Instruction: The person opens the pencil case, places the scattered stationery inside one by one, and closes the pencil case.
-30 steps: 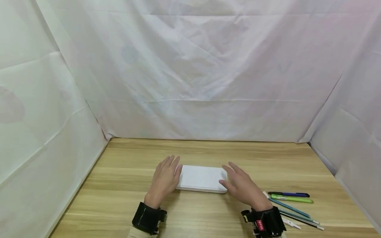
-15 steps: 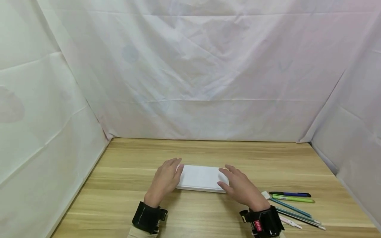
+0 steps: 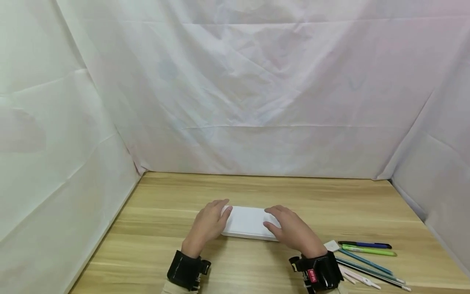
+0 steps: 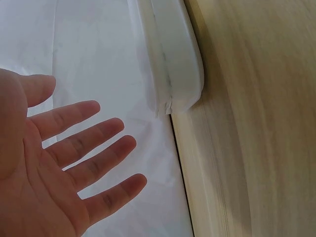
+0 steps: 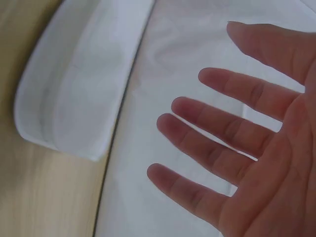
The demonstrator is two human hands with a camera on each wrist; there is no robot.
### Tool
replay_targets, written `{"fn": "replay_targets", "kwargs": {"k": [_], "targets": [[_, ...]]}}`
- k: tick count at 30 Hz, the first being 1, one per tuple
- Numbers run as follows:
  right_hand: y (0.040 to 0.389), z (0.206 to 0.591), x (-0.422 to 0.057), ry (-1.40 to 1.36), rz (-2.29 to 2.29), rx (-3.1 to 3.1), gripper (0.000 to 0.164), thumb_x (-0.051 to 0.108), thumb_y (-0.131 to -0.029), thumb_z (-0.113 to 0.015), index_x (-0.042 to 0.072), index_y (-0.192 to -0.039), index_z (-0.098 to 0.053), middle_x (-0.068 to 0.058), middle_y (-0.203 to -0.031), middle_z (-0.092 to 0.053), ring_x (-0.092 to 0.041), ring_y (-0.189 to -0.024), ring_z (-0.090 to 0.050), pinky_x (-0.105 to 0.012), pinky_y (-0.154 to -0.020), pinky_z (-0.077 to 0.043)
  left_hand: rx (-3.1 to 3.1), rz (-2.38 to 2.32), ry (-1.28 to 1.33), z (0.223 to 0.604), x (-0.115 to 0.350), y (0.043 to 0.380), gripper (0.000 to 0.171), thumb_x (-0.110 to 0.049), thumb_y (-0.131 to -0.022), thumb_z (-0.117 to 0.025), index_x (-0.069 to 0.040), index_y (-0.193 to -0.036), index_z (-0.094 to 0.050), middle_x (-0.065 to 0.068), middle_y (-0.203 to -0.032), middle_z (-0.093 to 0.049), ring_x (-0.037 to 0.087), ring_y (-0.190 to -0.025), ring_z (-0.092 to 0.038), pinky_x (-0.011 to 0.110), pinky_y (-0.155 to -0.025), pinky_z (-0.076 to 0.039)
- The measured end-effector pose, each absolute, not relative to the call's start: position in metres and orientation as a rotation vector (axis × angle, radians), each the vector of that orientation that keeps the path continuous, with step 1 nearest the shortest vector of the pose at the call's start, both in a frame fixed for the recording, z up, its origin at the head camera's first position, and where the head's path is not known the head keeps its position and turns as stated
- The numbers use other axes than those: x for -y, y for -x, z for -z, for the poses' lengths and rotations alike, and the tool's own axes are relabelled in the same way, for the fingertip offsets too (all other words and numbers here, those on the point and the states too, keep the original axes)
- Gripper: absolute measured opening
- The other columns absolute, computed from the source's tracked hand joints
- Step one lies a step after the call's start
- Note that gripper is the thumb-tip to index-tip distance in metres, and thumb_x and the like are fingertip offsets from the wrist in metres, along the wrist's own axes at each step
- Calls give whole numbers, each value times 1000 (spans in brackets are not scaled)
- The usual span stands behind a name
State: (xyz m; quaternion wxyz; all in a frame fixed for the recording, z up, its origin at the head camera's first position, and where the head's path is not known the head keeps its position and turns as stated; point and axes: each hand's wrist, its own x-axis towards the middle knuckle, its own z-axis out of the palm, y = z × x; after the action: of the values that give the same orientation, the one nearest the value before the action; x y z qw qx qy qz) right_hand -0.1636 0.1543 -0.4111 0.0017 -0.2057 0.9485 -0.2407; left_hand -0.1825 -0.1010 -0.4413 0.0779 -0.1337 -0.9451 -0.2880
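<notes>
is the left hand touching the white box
Apart. The left wrist view shows the white sheet through a clear gap between the left hand, fingers spread, and the white box.

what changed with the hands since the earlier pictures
The right hand moved left, now hiding more of the right end of the white box; the left hand edged slightly inward too. Nothing was gripped. The box remains between them, and the pens still lie at the right.
</notes>
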Motion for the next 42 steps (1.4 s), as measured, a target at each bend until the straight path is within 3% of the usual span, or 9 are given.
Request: {"fn": "replay_targets", "kwargs": {"k": [20, 34, 42], "targets": [[167, 431, -137, 894, 637, -2993, 32, 18, -90, -72, 2, -117, -67, -15, -118, -66, -32, -111, -62, -47, -95, -49, 2847, 834, 408, 442, 96, 183, 40, -31, -100, -57, -6, -131, -62, 15, -128, -64, 31, -121, -60, 49, -98, -48], [168, 433, -135, 904, 590, -3028, 33, 18, -88, -74, 1, -116, -68, -15, -116, -66, -32, -108, -63, -47, -92, -50, 2855, 813, 582, 441, 90, 186, 39, -25, -99, -59, -4, -131, -61, 15, -129, -64, 31, -121, -59, 47, -100, -46], [171, 435, -132, 909, 572, -3042, 34, 17, -85, -76, 2, -115, -68, -15, -116, -67, -33, -108, -63, -47, -92, -50, 2871, 694, 720, 440, 97, 187, 46, -33, -96, -64, -6, -133, -60, 17, -129, -63, 33, -121, -58, 48, -99, -47]]}}
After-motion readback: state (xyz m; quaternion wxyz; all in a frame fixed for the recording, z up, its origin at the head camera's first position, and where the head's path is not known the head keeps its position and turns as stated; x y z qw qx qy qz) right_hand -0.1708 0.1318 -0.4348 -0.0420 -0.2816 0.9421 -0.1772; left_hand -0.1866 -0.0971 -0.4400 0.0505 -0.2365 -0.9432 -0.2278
